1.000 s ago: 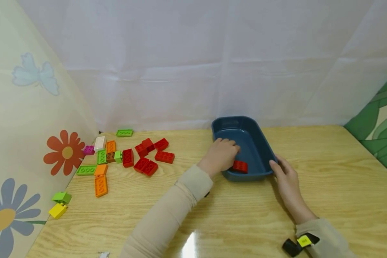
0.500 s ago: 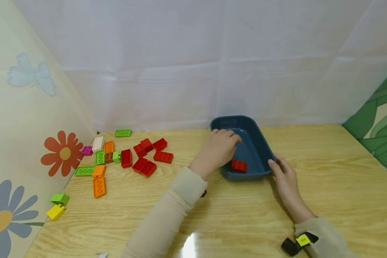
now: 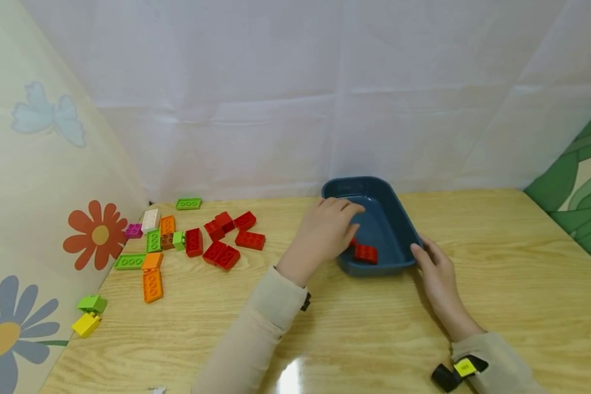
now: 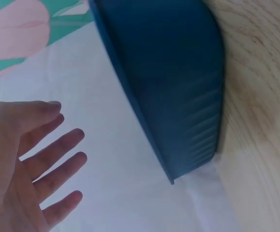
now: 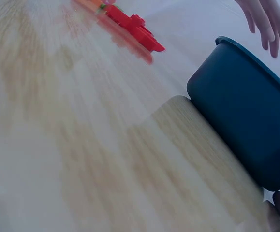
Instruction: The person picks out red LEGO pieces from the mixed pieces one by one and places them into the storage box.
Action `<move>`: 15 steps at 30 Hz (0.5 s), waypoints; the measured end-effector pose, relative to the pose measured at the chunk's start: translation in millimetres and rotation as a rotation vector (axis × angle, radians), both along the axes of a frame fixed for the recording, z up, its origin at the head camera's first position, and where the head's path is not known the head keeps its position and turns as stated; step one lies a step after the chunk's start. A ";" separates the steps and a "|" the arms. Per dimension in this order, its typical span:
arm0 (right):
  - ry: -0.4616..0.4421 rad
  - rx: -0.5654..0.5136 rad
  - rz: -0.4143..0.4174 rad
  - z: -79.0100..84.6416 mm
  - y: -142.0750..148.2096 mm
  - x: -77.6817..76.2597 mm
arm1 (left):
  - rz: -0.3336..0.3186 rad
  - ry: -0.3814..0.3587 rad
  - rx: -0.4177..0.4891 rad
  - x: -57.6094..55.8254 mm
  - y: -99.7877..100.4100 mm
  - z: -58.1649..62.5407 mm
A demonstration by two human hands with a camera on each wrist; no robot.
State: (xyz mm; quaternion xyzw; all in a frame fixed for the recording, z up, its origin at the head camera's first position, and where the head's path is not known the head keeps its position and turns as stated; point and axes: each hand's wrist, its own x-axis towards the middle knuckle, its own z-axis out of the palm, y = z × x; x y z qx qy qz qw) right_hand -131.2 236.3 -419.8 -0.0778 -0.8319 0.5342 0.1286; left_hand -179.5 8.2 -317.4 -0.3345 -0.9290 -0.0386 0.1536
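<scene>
My left hand hovers over the left rim of a dark blue plastic bin, fingers spread and holding nothing. In the left wrist view the same hand is apart from the bin's outer wall. Inside the bin's near end lies a red toy brick. A second bit of red shows beside it, mostly hidden by the left hand. My right hand grips the bin's near right corner, thumb at the rim and fingers along the outside.
Left of the bin lie several red bricks. Farther left are orange, green, white and magenta bricks. A yellow brick sits by the left wall. A white cloth hangs behind the table.
The left hand has risen out of the bin and drawn back to the left, its fingers loosening. A second red piece now shows in the bin. The right hand stays on the corner.
</scene>
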 end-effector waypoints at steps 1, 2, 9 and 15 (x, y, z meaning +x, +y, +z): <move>-0.001 0.001 -0.001 -0.1 0.2 0.1 | 0.003 0.005 0.017 1.2 -1.6 0.2; -0.001 0.001 -0.003 -0.2 0.3 0.1 | 0.007 0.012 0.032 2.3 -3.3 0.4; 0.002 0.003 -0.006 -0.2 -0.2 0.0 | 0.047 0.022 0.076 8.4 -15.3 4.2; 0.031 -0.038 0.000 0.1 -1.7 -0.5 | 0.095 -0.009 0.073 10.1 -25.8 7.8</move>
